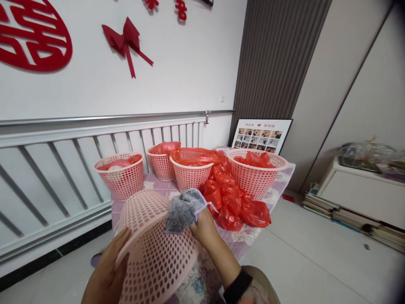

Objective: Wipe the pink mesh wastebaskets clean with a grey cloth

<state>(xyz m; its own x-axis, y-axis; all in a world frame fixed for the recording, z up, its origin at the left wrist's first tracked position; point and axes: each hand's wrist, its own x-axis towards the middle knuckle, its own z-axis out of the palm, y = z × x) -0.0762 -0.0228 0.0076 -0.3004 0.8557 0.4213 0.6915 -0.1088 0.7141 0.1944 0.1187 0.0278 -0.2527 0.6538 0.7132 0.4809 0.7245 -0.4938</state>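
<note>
A pink perforated plastic basket (155, 257) lies tilted on its side in front of me, its mouth toward me. My left hand (109, 268) is closed on its rim at the left, thumb inside and fingers outside. A fuzzy grey cleaning cloth (184, 212) with a pale purple edge and a small loop is bunched in my right hand (202, 226). That cloth lies against the basket's upper right rim. The fingers of my right hand are mostly hidden by the cloth. Just beyond are red plastic bags (230, 198), heaped on the table.
Similar pink baskets (123, 181) with red bags in them stand along the back of the table (249, 236), which has a floral purple cloth. Behind is a white radiator (63, 169). A framed photo board (262, 131) leans at the back right. Right stands a white cabinet (363, 185).
</note>
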